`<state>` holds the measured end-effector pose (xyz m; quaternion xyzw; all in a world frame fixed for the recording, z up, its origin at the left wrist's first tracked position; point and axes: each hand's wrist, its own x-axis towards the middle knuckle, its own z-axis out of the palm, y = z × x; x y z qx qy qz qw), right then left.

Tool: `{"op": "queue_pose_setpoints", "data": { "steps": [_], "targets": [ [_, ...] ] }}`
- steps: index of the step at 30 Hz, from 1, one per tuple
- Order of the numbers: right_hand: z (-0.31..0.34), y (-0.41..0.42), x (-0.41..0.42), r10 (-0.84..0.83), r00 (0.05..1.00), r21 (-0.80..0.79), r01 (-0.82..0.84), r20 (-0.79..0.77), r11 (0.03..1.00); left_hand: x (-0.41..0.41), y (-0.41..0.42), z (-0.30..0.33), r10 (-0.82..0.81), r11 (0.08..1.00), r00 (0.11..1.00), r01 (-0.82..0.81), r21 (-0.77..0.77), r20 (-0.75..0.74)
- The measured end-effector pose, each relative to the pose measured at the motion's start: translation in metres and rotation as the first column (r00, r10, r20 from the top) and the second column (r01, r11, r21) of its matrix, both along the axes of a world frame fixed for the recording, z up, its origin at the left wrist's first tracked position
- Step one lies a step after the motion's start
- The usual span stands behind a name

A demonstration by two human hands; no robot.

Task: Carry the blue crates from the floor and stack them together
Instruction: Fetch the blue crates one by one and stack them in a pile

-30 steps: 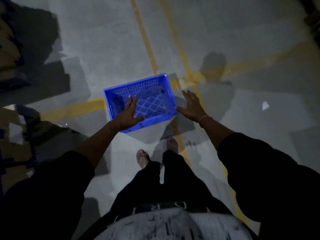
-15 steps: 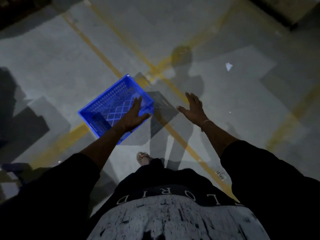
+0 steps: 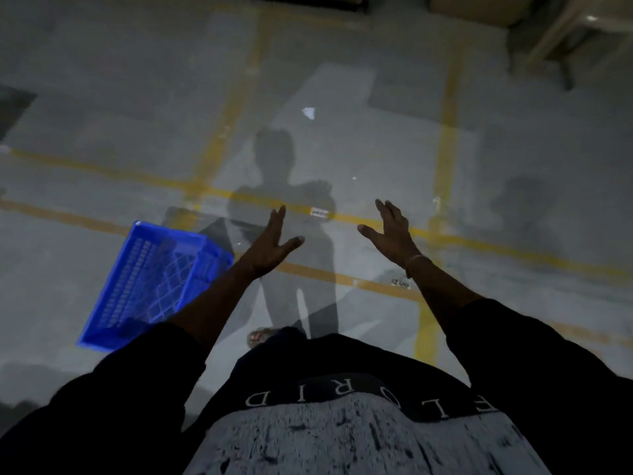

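- The blue crate [image 3: 156,286] sits on the grey floor [image 3: 102,97] at the near left. It is an open-topped plastic box with slotted walls and a lattice bottom, and nothing shows inside it.
- Its near corner is hidden behind the person's dark left sleeve [image 3: 144,371].
- The left hand [image 3: 272,246] is spread open and holds nothing, just right of the crate.
- The right hand [image 3: 394,234] is also open and bare, well apart from the crate.
- Yellow lines [image 3: 445,234] cross the floor under both hands.
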<state>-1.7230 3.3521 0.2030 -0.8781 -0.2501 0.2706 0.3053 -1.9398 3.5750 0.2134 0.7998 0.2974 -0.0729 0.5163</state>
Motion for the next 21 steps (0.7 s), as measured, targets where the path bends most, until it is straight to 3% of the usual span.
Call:
{"op": "queue_pose_setpoints", "data": {
  "steps": [7,12,17,21],
  "targets": [
    [0.002,-0.136,0.034,-0.306,0.952,0.007,0.306,-0.012,0.952,0.104,-0.071,0.004,-0.277,0.96,0.96,0.278,-0.03,0.044],
    [0.003,-0.205,0.048,-0.505,0.863,0.02,0.506,-0.02,0.863,0.176,-0.117,0.004,-0.451,0.888,0.893,0.45,-0.091,0.012],
    [-0.001,-0.256,0.067,-0.707,0.704,0.017,0.709,-0.064,0.705,0.261,-0.151,-0.008,-0.617,0.783,0.787,0.614,-0.103,-0.003],
    [-0.006,-0.287,0.081,-0.845,0.525,0.005,0.85,-0.1,0.527,0.333,-0.174,-0.016,-0.713,0.697,0.701,0.703,-0.143,-0.032]
  ]
}}
